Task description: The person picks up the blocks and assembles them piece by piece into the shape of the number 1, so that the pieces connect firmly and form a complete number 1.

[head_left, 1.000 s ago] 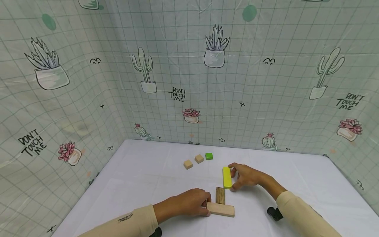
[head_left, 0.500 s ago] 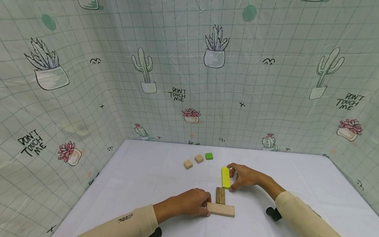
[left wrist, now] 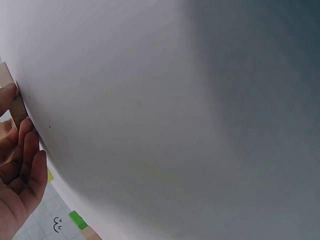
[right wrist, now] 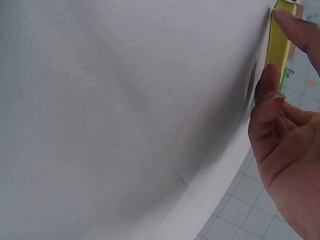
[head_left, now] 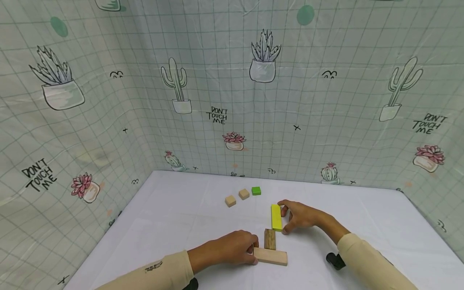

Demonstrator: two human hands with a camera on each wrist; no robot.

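The left hand (head_left: 233,247) pinches the left end of a light wooden block (head_left: 271,256) lying crosswise on the table. From the middle of its far side, a dark brown wooden block (head_left: 270,239) runs away toward the back. A yellow block (head_left: 276,218) lies lengthwise beyond the brown one, its near end at or very close to the brown block's far end. Thumb and fingers of the right hand (head_left: 301,216) hold the yellow block from its right side. In the right wrist view, the thumb and a fingertip touch the yellow block (right wrist: 279,45).
Two small light wooden blocks, one to the left (head_left: 230,201) and one nearer the middle (head_left: 244,194), lie farther back beside a small green block (head_left: 256,191). A white cloth covers the table (head_left: 174,213). A patterned curtain (head_left: 203,88) stands behind and at the sides.
The right hand has shifted slightly left with the yellow block, bringing it more in line with the brown block. Over the last half second little moves. The left hand stays put.
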